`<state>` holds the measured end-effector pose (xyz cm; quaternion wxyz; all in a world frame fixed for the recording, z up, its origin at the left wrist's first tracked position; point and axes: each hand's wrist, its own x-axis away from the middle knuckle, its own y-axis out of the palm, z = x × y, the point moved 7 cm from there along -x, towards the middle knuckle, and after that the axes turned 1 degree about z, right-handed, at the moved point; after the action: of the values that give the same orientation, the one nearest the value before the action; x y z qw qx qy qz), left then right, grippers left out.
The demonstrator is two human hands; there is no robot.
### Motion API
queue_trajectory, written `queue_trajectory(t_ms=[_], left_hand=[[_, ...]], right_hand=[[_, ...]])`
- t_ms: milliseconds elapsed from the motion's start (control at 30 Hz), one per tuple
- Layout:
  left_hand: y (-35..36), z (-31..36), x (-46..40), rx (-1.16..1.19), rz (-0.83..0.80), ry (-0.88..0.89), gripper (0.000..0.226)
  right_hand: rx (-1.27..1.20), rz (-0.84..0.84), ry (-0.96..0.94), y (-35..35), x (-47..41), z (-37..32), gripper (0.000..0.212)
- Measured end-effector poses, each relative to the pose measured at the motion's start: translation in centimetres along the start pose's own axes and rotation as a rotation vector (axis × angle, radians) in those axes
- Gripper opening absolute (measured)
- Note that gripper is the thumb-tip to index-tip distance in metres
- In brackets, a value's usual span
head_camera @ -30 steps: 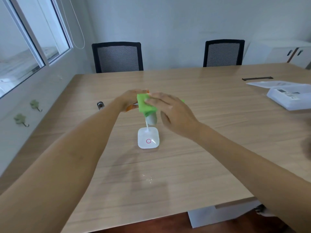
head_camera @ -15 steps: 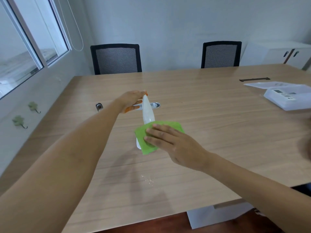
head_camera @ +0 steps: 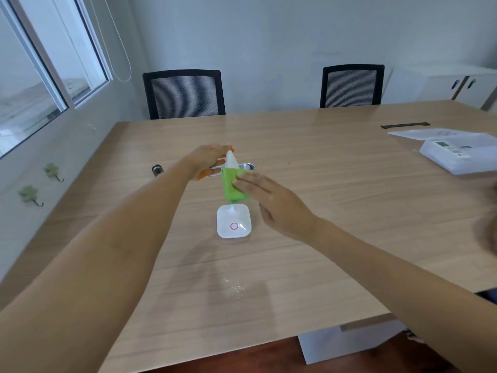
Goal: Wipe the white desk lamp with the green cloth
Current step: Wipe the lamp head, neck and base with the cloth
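The white desk lamp stands mid-table on its square base (head_camera: 233, 221), which bears a pink ring. Its long white head (head_camera: 230, 159) tilts up and away from me. My left hand (head_camera: 208, 160) holds the far tip of the head from the left. The green cloth (head_camera: 231, 184) is wrapped around the lower half of the head, and my right hand (head_camera: 271, 199) presses it there with flat fingers from the right. The lamp's thin neck is mostly hidden behind the cloth.
The wooden table (head_camera: 322, 211) carries a metal cable grommet (head_camera: 246, 166) behind the lamp, a small dark cylinder (head_camera: 157, 169) at left, and a clear plastic box (head_camera: 462, 154) on papers at far right. Two black chairs (head_camera: 185, 94) stand behind.
My right hand with the green cloth has moved up from the lamp's base onto the lower head, uncovering the base. My left hand stays on the head's tip.
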<state>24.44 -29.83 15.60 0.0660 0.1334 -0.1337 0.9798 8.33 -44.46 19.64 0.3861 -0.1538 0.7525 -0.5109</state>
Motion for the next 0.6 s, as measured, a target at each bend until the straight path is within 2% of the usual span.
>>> queue_trajectory(t_ms=[167, 267, 333, 467, 500, 600], left_hand=[[-0.1, 0.1, -0.1, -0.013, -0.006, 0.005, 0.024], [-0.2, 0.3, 0.3, -0.026, 0.006, 0.012, 0.032], [-0.2, 0.1, 0.3, -0.009, 0.023, 0.024, 0.039], [-0.7, -2.1, 0.2, -0.006, 0.095, 0.039, 0.059], [-1.1, -3.1, 0.0, -0.077, 0.138, 0.052, 0.059], [-1.9, -7.4, -0.2, -0.525, 0.220, 0.101, 0.051]], right_hand=[[0.149, 0.153, -0.206, 1.6, 5.8, -2.4, 0.041], [0.163, 0.192, -0.239, 2.9, 7.8, -1.9, 0.043], [0.176, 0.160, -0.214, 4.4, 8.3, -0.8, 0.040], [0.185, -0.048, -0.064, 8.6, 7.6, 2.3, 0.054], [0.160, -0.111, -0.005, 9.9, 7.3, 3.3, 0.058], [0.102, -0.210, 0.137, 13.0, 6.0, 6.3, 0.064]])
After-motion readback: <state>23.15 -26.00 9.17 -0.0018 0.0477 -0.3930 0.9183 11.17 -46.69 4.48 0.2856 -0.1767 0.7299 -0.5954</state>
